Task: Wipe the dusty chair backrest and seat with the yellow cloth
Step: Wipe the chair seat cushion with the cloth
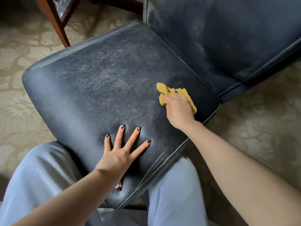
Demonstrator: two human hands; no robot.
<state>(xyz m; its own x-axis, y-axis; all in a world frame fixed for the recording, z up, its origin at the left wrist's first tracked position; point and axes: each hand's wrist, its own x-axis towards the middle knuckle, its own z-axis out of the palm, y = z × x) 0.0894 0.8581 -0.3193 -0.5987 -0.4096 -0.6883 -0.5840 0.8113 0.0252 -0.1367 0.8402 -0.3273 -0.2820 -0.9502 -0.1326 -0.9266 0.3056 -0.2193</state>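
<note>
The dark blue leather chair seat (101, 88) fills the middle of the view, with grey dust spread over its centre. Its backrest (219, 38) rises at the upper right and is dusty too. My right hand (178, 110) grips the crumpled yellow cloth (164, 91) and holds it against the seat near the right rear corner. My left hand (123, 150) lies flat on the front part of the seat with fingers spread.
Patterned beige carpet (260, 128) surrounds the chair. A reddish wooden furniture leg (58, 25) stands at the upper left behind the seat. My legs in light blue trousers (42, 173) are at the seat's front edge.
</note>
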